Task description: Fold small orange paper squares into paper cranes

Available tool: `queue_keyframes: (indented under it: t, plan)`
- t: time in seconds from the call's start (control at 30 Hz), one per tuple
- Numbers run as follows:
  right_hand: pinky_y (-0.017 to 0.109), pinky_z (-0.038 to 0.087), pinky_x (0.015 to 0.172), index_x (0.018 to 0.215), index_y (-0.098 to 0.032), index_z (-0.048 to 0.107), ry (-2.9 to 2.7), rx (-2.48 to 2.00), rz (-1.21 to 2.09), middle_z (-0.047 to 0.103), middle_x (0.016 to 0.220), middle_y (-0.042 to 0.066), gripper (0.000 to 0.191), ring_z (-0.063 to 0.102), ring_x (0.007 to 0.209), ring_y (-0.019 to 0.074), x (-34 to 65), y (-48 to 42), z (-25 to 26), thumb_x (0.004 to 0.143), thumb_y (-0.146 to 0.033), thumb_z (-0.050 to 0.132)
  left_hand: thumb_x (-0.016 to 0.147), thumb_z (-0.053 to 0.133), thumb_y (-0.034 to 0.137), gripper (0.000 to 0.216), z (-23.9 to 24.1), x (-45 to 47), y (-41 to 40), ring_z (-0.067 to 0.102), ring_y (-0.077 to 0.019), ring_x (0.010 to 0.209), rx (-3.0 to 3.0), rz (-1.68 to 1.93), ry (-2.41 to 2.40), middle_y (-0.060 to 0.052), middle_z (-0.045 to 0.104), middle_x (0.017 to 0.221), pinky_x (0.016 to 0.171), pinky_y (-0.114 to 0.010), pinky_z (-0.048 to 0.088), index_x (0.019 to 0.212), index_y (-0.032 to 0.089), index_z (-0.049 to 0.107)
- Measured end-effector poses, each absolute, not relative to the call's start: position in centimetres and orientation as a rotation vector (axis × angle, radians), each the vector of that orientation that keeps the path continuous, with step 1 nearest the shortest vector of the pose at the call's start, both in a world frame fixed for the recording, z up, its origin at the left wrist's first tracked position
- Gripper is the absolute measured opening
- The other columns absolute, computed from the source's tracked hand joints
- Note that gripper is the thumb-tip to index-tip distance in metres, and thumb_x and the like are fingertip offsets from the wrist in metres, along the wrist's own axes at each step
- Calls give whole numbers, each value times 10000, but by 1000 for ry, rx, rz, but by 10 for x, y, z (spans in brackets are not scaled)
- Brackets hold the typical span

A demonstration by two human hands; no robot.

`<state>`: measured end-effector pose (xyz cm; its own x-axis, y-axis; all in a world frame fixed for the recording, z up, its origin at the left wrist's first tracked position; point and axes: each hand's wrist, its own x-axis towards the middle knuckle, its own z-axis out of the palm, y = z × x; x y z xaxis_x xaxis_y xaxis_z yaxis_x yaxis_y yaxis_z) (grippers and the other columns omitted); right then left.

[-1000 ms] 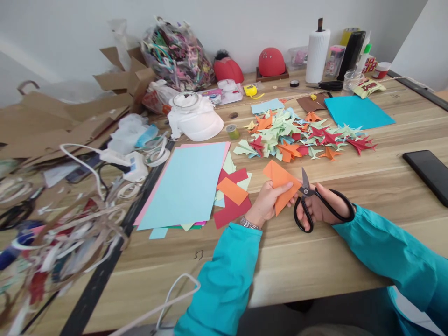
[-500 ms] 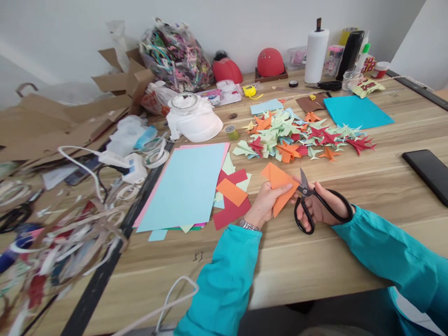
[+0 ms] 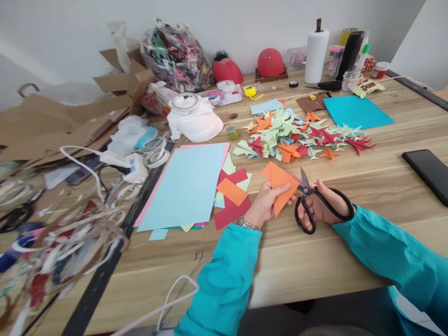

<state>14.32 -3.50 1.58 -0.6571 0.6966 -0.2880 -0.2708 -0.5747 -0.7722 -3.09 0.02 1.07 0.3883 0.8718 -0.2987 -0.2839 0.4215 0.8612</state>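
My left hand (image 3: 266, 203) pinches a folded orange paper (image 3: 280, 184) just above the wooden table (image 3: 315, 261). My right hand (image 3: 320, 205) grips black-handled scissors (image 3: 310, 200), fingers through the loops, blades pointing up beside the paper's right edge. Both sleeves are teal. Behind the hands lies a heap of folded paper shapes (image 3: 297, 135) in green, red and orange.
Light blue and pink sheets (image 3: 185, 184) with red and orange scraps (image 3: 233, 198) lie to the left. A blue sheet (image 3: 357, 112), a black phone (image 3: 429, 172), a paper towel roll (image 3: 316, 49), a white cap (image 3: 196, 121), cardboard and tangled strips crowd the far and left sides.
The hands, paper and scissors have barely shifted; the scissors sit slightly lower. Nothing else moved.
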Motion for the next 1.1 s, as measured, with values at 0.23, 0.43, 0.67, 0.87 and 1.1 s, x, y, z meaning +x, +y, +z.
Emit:
queue_keyframes:
  t: [0.23, 0.43, 0.67, 0.87, 1.1]
  plan:
    - [318, 467, 496, 1385, -201, 254, -956, -757, 2259, 638, 707, 69, 724, 614, 533, 199, 146, -34, 15, 837, -669, 190, 625, 740, 282, 294, 8, -31, 0, 586, -107, 498, 827, 860, 872, -52, 663, 667, 428, -197, 446, 823, 87, 643]
    - [305, 465, 493, 1344, -173, 321, -966, -740, 2293, 641, 711, 79, 727, 617, 532, 196, 148, -33, 14, 837, -671, 167, 590, 753, 295, 319, 10, -30, -2, 577, -114, 471, 827, 882, 897, -58, 660, 660, 391, -206, 444, 791, 78, 634]
    - [282, 443, 471, 1398, -202, 169, -950, -703, 2293, 643, 704, 74, 664, 616, 524, 194, 149, -34, 17, 877, -608, 110, 539, 775, 302, 334, 13, -30, -3, 584, -131, 459, 803, 873, 952, -61, 651, 618, 385, -221, 466, 729, 73, 624]
    - [260, 433, 440, 1411, -256, 41, -944, -639, 2321, 650, 700, 63, 645, 619, 486, 193, 151, -34, 17, 878, -604, 150, 546, 764, 291, 317, 11, -31, -2, 588, -138, 443, 796, 858, 935, -59, 646, 583, 389, -223, 481, 727, 69, 628]
    - [286, 467, 442, 1408, -257, 59, -943, -586, 2373, 661, 717, 76, 679, 638, 500, 218, 156, -31, 12, 860, -626, 216, 568, 748, 279, 296, 8, -33, -1, 590, -141, 437, 798, 839, 929, -69, 649, 577, 405, -229, 490, 734, 60, 636]
